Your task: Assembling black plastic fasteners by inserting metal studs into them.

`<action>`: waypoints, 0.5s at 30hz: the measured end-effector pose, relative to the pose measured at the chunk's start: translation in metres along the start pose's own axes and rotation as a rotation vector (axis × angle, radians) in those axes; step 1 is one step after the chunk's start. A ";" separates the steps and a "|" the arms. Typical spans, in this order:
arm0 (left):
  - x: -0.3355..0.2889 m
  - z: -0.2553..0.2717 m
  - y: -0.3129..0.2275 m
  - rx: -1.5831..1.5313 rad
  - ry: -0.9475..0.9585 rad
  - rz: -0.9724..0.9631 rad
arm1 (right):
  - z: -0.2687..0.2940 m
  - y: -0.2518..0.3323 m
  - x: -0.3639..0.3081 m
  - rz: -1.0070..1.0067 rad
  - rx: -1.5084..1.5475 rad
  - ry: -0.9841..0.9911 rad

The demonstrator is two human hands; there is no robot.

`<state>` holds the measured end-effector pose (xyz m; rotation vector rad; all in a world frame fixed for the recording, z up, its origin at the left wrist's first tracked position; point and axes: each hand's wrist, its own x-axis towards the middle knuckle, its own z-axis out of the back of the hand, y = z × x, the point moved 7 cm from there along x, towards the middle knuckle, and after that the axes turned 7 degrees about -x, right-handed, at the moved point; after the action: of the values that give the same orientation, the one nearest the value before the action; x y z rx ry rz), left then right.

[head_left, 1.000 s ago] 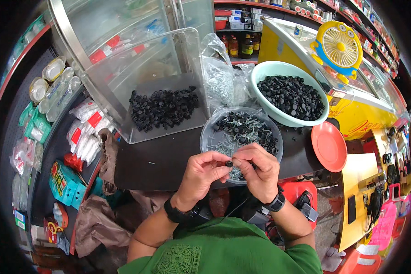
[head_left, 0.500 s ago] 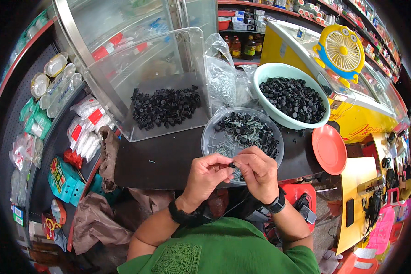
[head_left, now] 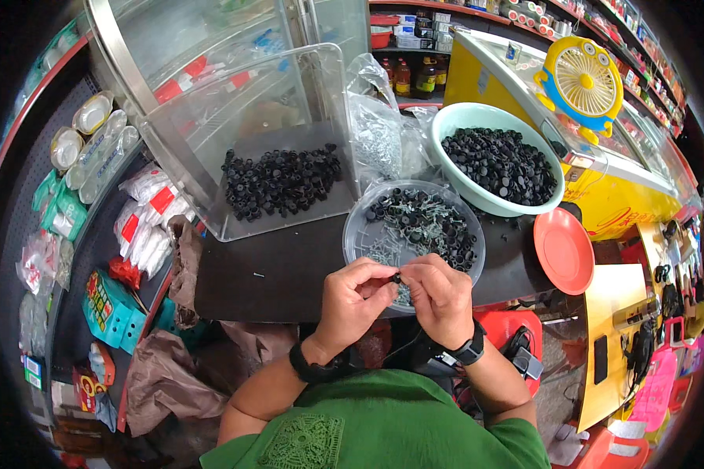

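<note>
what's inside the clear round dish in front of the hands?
The clear dish holds small black caps at the back and silvery screws toward the front. Both hands cover its near edge, so what lies there is hidden.

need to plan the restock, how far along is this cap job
Done, it seems: a heap of small black caps lies in the clear plastic box. In hand: the left hand and right hand pinch one small black piece. Left: the clear round dish and the pale green bowl hold many more black pieces.
</note>
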<state>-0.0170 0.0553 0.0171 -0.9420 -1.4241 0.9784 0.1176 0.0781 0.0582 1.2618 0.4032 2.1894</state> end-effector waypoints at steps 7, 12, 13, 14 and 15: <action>0.000 -0.001 0.006 -0.113 -0.025 0.076 | -0.003 -0.012 -0.006 -0.093 0.148 0.025; 0.000 -0.004 0.002 0.002 -0.007 0.003 | -0.003 -0.012 -0.008 -0.077 0.094 0.043; 0.000 -0.005 0.005 -0.095 -0.009 0.086 | -0.004 -0.015 -0.009 -0.088 0.143 0.052; -0.001 -0.006 0.010 -0.192 -0.011 0.168 | -0.004 -0.014 -0.010 -0.089 0.142 0.051; 0.000 -0.006 0.011 -0.193 -0.010 0.169 | -0.004 -0.022 -0.014 -0.223 0.266 0.012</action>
<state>-0.0112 0.0588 0.0071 -1.2169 -1.4848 0.9815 0.1266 0.0869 0.0347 1.2714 0.8213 2.0026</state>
